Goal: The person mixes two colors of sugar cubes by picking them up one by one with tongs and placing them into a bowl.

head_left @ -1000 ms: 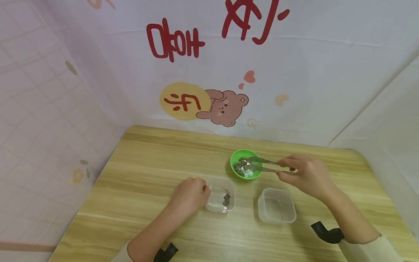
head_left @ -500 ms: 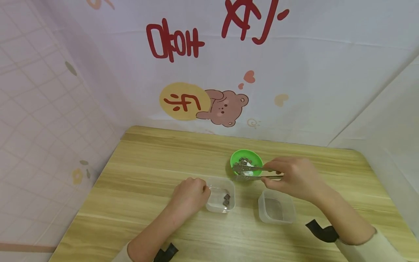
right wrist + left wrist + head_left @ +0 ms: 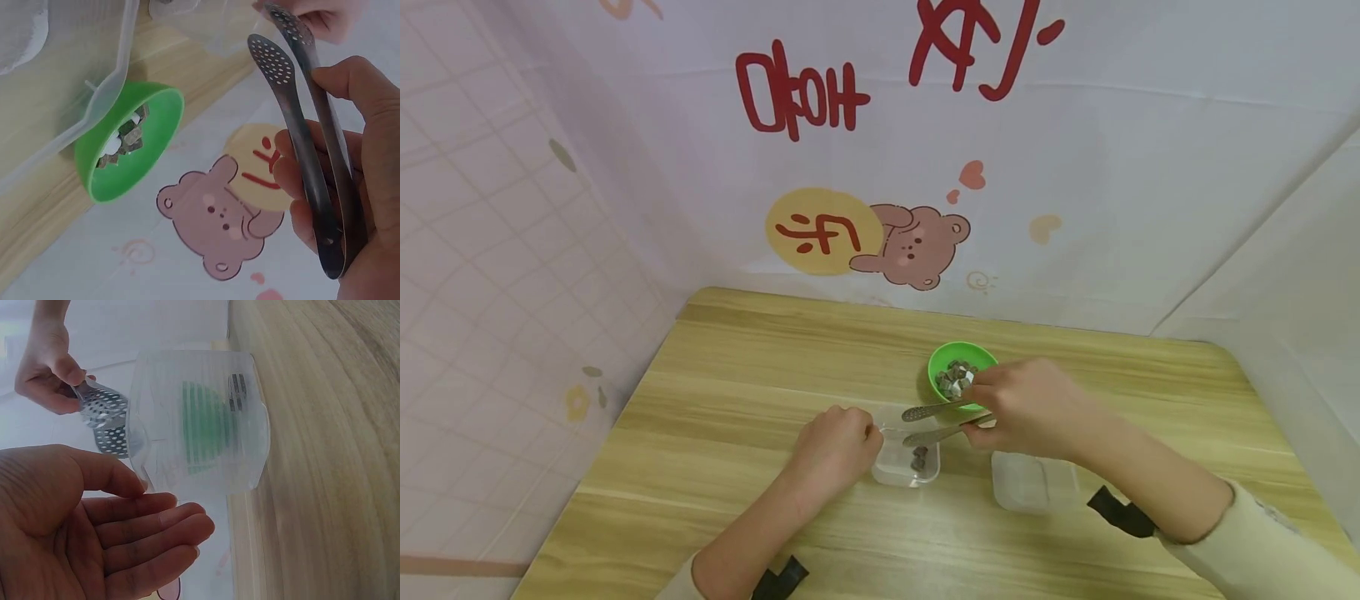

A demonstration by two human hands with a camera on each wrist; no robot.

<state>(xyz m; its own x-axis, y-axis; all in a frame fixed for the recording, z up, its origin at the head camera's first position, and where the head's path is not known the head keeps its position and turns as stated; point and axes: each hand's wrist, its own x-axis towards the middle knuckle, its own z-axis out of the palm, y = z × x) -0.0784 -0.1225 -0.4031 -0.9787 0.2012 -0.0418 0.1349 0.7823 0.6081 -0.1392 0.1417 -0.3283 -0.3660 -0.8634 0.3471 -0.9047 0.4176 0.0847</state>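
Note:
My right hand (image 3: 1033,408) holds metal tongs (image 3: 300,119) with perforated tips. Their two arms stand apart, and nothing shows between the tips. In the head view the tips are over a clear plastic container (image 3: 895,478), in which a few dark cubes (image 3: 919,458) lie. At that container's left side, my left hand (image 3: 837,443) pinches the rim between thumb and forefinger, the other fingers loosely extended in the left wrist view. A green bowl (image 3: 947,350) with brown and white cubes (image 3: 128,136) sits behind, partly hidden by the right hand.
A second clear container (image 3: 1033,487) stands at the right, below the right forearm. All of it rests on a wood-grain table (image 3: 760,350). Behind rises a white printed wall cloth (image 3: 1097,167) with a cartoon bear.
My right hand has carried the tongs left and toward me, from inside the green bowl to above the left container. The left hand has stayed at its rim.

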